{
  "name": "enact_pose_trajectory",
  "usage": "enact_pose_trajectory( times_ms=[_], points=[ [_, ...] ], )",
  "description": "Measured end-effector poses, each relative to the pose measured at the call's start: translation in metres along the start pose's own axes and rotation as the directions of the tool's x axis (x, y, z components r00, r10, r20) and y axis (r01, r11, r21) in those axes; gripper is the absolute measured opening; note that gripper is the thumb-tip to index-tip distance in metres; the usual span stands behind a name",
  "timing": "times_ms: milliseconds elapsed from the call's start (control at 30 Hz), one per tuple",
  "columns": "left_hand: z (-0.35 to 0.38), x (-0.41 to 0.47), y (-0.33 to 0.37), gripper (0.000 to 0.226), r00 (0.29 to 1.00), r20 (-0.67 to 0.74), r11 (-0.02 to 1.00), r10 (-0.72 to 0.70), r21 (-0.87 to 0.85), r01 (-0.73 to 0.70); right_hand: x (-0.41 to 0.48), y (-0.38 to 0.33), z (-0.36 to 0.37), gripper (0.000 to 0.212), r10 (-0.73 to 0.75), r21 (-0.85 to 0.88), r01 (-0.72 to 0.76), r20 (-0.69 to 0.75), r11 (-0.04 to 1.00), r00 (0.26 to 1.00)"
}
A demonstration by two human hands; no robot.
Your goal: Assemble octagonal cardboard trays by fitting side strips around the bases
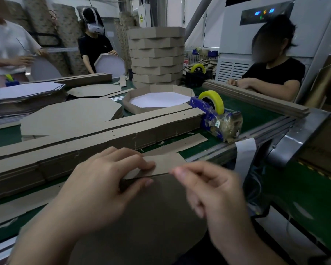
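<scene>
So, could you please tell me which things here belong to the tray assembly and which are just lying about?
Job in hand: side strip, held by the left hand; base beneath it; right hand at the strip's end.
Lying about: strip stacks, tape dispenser, finished tray, tray tower.

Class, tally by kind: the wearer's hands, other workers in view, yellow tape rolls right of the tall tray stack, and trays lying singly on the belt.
Hands: 2, left hand gripping the side strip, right hand
Other workers: 3
Yellow tape rolls: 2
Single trays: 1
Total: 8
</scene>
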State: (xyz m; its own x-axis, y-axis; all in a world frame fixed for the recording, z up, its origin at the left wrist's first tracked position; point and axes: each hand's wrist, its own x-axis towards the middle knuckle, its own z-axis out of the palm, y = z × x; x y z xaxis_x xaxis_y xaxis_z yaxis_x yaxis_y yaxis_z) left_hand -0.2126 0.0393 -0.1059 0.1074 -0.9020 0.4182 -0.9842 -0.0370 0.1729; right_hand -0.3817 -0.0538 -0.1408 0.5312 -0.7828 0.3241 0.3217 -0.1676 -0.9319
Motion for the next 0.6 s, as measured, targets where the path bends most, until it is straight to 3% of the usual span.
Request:
enact_pose_trajectory(
  times_ms=[100, 167, 367, 600],
  points=[
    [-0.001, -0.002, 0.0, 0.037, 1.0, 0.013, 1.0, -0.002, -0.023, 0.002, -0.005, 0.017, 0.021, 0.03, 0.222, 0.17, -0.208, -0.069, 0.963, 0.973],
    [-0.003, -0.004, 0.001, 0.037, 1.0, 0.019, 1.0, -0.001, -0.024, 0.001, -0.005, 0.021, 0.029, 0.033, 0.298, 0.239, -0.264, -0.119, 0.935, 0.947],
    [-0.004, -0.006, 0.002, 0.04, 0.999, 0.029, 1.0, 0.019, -0.02, -0.018, -0.007, 0.025, 0.038, 0.032, 0.35, 0.266, -0.294, -0.194, 0.918, 0.917],
    [-0.007, -0.01, 0.005, 0.027, 0.999, 0.037, 0.999, 0.037, -0.016, -0.036, -0.011, 0.025, 0.037, 0.035, 0.388, 0.226, -0.349, -0.162, 0.91, 0.907]
  ],
)
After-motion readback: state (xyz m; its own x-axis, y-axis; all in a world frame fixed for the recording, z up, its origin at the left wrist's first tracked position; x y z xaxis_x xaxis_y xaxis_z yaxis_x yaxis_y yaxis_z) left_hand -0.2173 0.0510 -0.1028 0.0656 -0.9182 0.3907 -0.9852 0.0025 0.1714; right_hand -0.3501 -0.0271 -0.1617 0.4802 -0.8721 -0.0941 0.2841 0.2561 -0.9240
